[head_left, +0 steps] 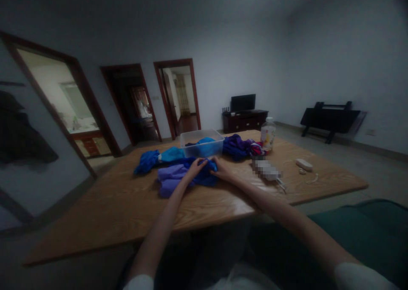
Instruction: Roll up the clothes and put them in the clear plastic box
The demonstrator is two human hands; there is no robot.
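Observation:
Both of my hands meet over a dark blue cloth garment (205,178) in front of the clear plastic bin. My left hand (198,166) pinches the garment from the left, and my right hand (219,169) grips it from the right. Its exact kind is too blurred to make out. A purple cloth (172,179) lies beside it, under my left forearm. Just behind, the clear plastic bin (202,136) holds blue and dark cloth. Bright blue cloth (170,154) is bunched left of the bin, and dark purple cloth (237,147) lies to its right.
On the wooden table (117,209) a clear bottle (268,135) with a white cap stands at the back right. A blurred-out pale item (267,171), a small white case (304,165) and a thin white curved piece (313,179) lie nearer the right edge. A green seat (366,226) is at lower right.

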